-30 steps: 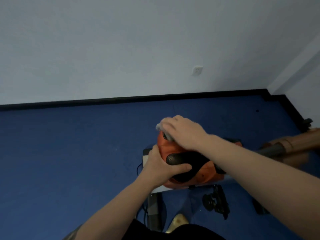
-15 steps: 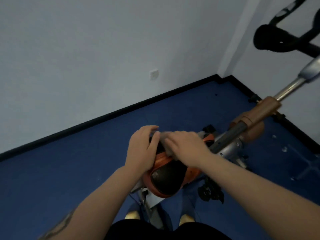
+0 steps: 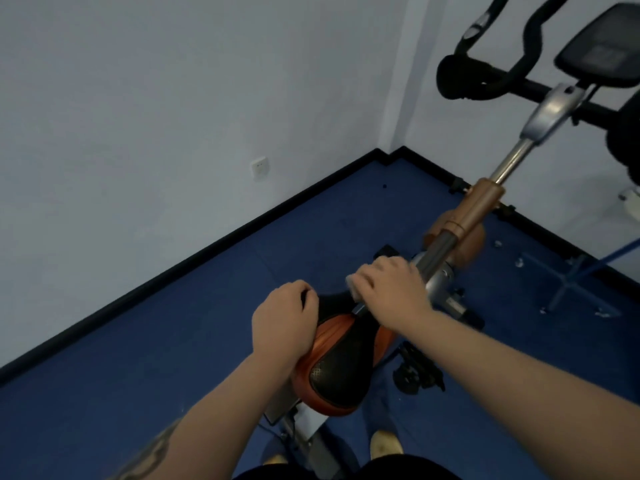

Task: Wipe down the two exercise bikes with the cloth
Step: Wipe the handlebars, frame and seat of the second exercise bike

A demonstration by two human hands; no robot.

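1. Right hand (image 3: 391, 292) presses the cloth (image 3: 354, 285) on the saddle (image 3: 341, 358) nose, fingers curled over it — cloth mostly hidden.
2. Left hand (image 3: 284, 318) grips the saddle's left edge, steadying it.
3. Judged: early — the post (image 3: 485, 206), handlebars (image 3: 491, 76) and console (image 3: 602, 50) look unwiped; the second bike isn't clearly visible.

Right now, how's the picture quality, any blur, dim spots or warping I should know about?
Head view: dim, bluish light; right hand and cloth slightly smeared; left hand on the saddle is sharper; the wide lens bends the baseboard, and the handlebars sit dark at the edge.
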